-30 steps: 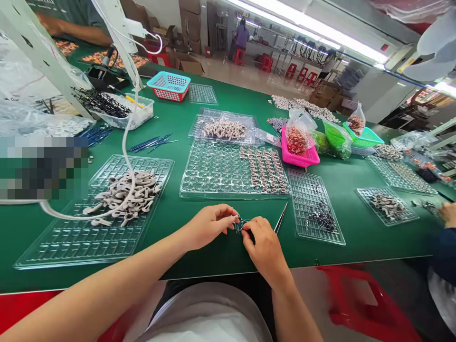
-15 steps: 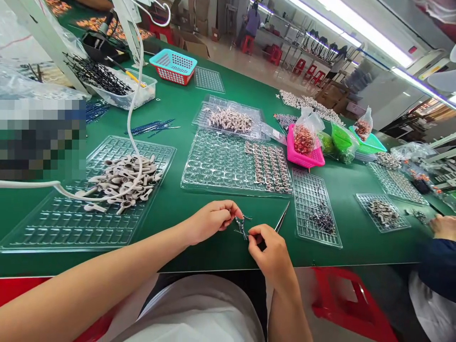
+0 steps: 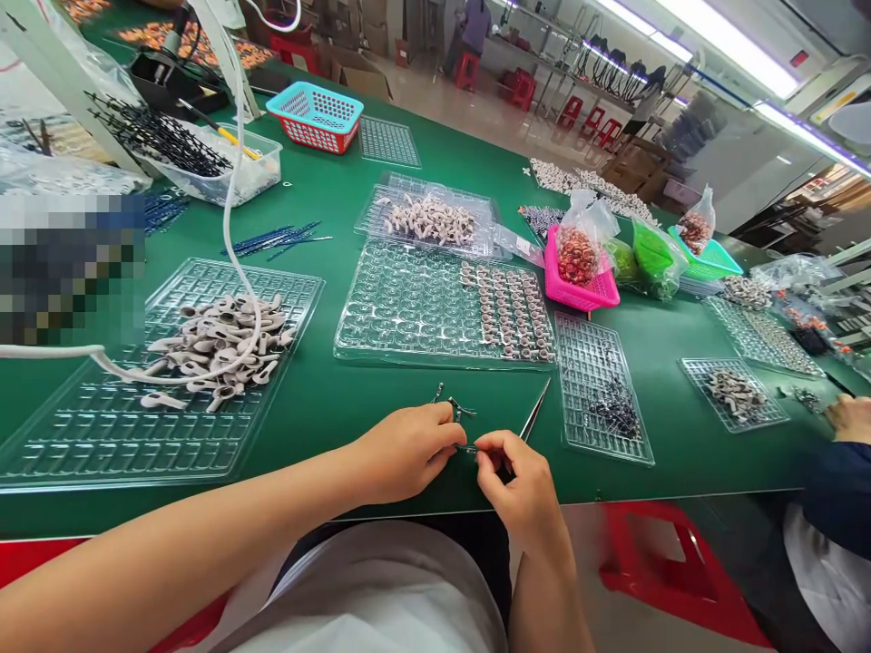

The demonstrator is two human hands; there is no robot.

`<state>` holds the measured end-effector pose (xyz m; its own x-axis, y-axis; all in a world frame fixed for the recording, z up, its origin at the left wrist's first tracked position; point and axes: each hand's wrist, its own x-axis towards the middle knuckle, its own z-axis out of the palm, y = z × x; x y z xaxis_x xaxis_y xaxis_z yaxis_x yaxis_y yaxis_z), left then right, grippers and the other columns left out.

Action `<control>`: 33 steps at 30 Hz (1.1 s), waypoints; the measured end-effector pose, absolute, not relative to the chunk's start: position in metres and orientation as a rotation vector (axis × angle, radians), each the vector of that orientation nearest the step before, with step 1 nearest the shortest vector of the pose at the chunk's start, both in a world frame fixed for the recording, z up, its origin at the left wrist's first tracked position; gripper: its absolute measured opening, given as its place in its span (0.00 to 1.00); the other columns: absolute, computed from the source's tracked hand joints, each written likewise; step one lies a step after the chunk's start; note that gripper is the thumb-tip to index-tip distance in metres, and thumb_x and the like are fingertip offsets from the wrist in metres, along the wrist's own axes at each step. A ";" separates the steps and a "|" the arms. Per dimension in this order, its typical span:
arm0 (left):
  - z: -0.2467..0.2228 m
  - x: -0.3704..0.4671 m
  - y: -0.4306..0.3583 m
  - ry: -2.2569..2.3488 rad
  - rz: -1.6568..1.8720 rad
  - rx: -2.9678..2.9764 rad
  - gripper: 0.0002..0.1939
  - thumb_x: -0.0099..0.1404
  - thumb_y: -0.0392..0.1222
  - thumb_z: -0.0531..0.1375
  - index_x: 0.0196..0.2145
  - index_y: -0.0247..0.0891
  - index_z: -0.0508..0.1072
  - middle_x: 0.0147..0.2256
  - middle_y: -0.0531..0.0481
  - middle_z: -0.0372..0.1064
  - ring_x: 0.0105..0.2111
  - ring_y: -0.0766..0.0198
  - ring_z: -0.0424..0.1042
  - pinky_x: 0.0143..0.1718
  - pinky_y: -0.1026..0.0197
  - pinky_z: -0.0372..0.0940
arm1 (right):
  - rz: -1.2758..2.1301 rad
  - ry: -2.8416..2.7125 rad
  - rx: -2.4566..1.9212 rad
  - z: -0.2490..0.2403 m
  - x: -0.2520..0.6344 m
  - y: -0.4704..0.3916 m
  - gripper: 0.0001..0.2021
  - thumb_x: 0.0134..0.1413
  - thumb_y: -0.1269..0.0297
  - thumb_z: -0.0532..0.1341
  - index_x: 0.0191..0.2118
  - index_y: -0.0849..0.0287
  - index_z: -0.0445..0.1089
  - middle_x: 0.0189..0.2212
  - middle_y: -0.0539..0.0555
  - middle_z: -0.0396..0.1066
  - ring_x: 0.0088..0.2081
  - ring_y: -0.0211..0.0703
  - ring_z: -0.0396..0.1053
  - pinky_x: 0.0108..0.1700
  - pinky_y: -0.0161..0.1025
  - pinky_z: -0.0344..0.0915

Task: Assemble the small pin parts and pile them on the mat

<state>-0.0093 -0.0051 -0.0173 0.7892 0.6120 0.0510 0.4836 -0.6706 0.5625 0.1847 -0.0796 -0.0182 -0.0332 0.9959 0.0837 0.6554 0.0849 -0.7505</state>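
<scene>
A: Lower and nearer the body now than a second ago: left hand [image 3: 408,451] and right hand [image 3: 521,485], drawn back from the clear moulded tray [image 3: 401,313] toward the table edge [image 3: 680,494]. Two small wire parts [image 3: 453,401] lying loose on the green mat just beyond the left knuckles, not there before.

B: And the grip?

A: Fingertips of both hands pressed together on one thin metal piece [image 3: 469,448], pinched between them, just short of that tray. Tweezers [image 3: 535,415] flat on the mat, right of the loose parts.

B: Handling?

A: Probably very light, springy, easily bent; best taken by the ends, thumb against forefinger. Slippery-looking bare metal.

B: Around the tray?

A: Glossy pocketed plastic; beige ring pieces [image 3: 507,313] filling its right side. Left of it, a heap of beige moulded parts [image 3: 218,349] under a white cable [image 3: 238,227].
</scene>
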 end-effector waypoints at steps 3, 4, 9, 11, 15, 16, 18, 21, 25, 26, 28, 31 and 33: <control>-0.017 -0.009 -0.005 0.817 0.306 2.475 0.12 0.68 0.33 0.52 0.40 0.40 0.76 0.33 0.48 0.67 0.31 0.61 0.69 0.29 0.63 0.58 | 0.686 -1.742 -1.652 -0.016 0.187 -0.084 0.07 0.59 0.71 0.56 0.38 0.56 0.71 0.30 0.49 0.73 0.31 0.37 0.70 0.35 0.34 0.66; -0.017 -0.009 -0.005 0.821 0.310 2.480 0.12 0.69 0.33 0.52 0.40 0.40 0.76 0.33 0.49 0.67 0.31 0.61 0.69 0.28 0.62 0.58 | 0.672 -1.734 -1.653 -0.015 0.188 -0.085 0.07 0.59 0.71 0.57 0.38 0.55 0.71 0.31 0.48 0.73 0.31 0.37 0.70 0.35 0.34 0.66; -0.021 -0.007 -0.006 0.846 0.342 2.461 0.13 0.69 0.33 0.51 0.40 0.39 0.75 0.33 0.48 0.68 0.31 0.60 0.69 0.29 0.61 0.59 | 0.527 -1.668 -1.641 -0.010 0.197 -0.090 0.05 0.58 0.70 0.58 0.37 0.55 0.71 0.30 0.48 0.73 0.30 0.37 0.69 0.34 0.34 0.66; -0.021 -0.007 -0.006 0.852 0.396 2.387 0.13 0.69 0.32 0.51 0.44 0.37 0.74 0.35 0.47 0.70 0.33 0.59 0.70 0.32 0.60 0.61 | 0.482 -1.619 -1.640 -0.009 0.199 -0.091 0.05 0.58 0.70 0.59 0.37 0.55 0.71 0.29 0.48 0.73 0.29 0.37 0.68 0.33 0.33 0.66; -0.012 -0.011 -0.005 0.863 0.557 2.152 0.14 0.69 0.35 0.51 0.49 0.35 0.70 0.36 0.47 0.71 0.33 0.62 0.70 0.35 0.61 0.63 | 0.484 -1.562 -1.597 -0.012 0.195 -0.092 0.05 0.58 0.70 0.59 0.38 0.55 0.72 0.30 0.47 0.73 0.30 0.36 0.70 0.34 0.33 0.67; -0.008 -0.013 -0.005 0.842 0.589 2.131 0.13 0.70 0.37 0.52 0.50 0.35 0.70 0.35 0.48 0.70 0.32 0.62 0.69 0.34 0.61 0.63 | 0.495 -1.565 -1.582 -0.013 0.192 -0.092 0.06 0.58 0.70 0.59 0.38 0.55 0.72 0.31 0.47 0.74 0.30 0.36 0.70 0.35 0.33 0.67; -0.004 -0.016 -0.006 0.771 0.624 2.175 0.15 0.69 0.42 0.56 0.51 0.35 0.70 0.35 0.48 0.69 0.32 0.61 0.68 0.33 0.61 0.62 | 0.530 -1.582 -1.553 -0.015 0.186 -0.091 0.06 0.58 0.71 0.59 0.38 0.55 0.72 0.30 0.47 0.73 0.30 0.36 0.70 0.34 0.32 0.67; -0.003 -0.017 -0.008 0.698 0.621 2.328 0.15 0.66 0.44 0.61 0.48 0.35 0.73 0.33 0.48 0.67 0.31 0.61 0.66 0.30 0.62 0.59 | 0.598 -1.603 -1.522 -0.017 0.176 -0.089 0.05 0.57 0.71 0.58 0.36 0.55 0.71 0.28 0.47 0.72 0.28 0.35 0.68 0.32 0.32 0.66; -0.009 -0.015 -0.008 0.715 0.643 2.399 0.09 0.69 0.38 0.57 0.40 0.35 0.77 0.30 0.49 0.64 0.28 0.63 0.64 0.28 0.63 0.55 | 0.629 -1.592 -1.503 -0.018 0.170 -0.086 0.05 0.57 0.72 0.59 0.35 0.56 0.71 0.28 0.46 0.72 0.27 0.34 0.67 0.31 0.31 0.65; -0.010 -0.015 -0.008 0.720 0.649 2.387 0.09 0.69 0.38 0.57 0.39 0.35 0.77 0.30 0.49 0.64 0.28 0.64 0.64 0.28 0.63 0.55 | 0.626 -1.590 -1.496 -0.018 0.169 -0.086 0.05 0.57 0.72 0.59 0.35 0.56 0.71 0.27 0.46 0.72 0.27 0.34 0.67 0.31 0.31 0.65; -0.010 -0.015 -0.008 0.731 0.651 2.332 0.09 0.69 0.38 0.57 0.39 0.35 0.78 0.29 0.50 0.63 0.28 0.64 0.63 0.28 0.64 0.55 | 0.609 -1.595 -1.475 -0.019 0.170 -0.086 0.05 0.58 0.72 0.59 0.37 0.55 0.71 0.28 0.46 0.72 0.28 0.35 0.67 0.31 0.32 0.66; -0.006 -0.016 -0.007 0.756 0.629 2.193 0.10 0.69 0.39 0.57 0.37 0.35 0.78 0.28 0.51 0.62 0.27 0.66 0.62 0.28 0.64 0.55 | 0.533 -1.643 -1.393 -0.022 0.172 -0.086 0.08 0.59 0.73 0.61 0.42 0.55 0.70 0.32 0.48 0.73 0.31 0.36 0.69 0.34 0.33 0.67; -0.002 -0.016 -0.006 0.772 0.612 2.073 0.10 0.69 0.40 0.57 0.36 0.35 0.78 0.28 0.52 0.62 0.27 0.66 0.62 0.29 0.64 0.55 | 0.467 -1.683 -1.326 -0.025 0.173 -0.086 0.10 0.59 0.74 0.60 0.44 0.55 0.69 0.35 0.50 0.73 0.34 0.38 0.70 0.37 0.35 0.68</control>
<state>-0.0165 -0.0061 -0.0022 0.6936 0.7048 0.1488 0.3051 -0.4746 0.8256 0.1728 -0.0864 -0.0245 -0.0042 0.9075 0.4201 0.5615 0.3497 -0.7499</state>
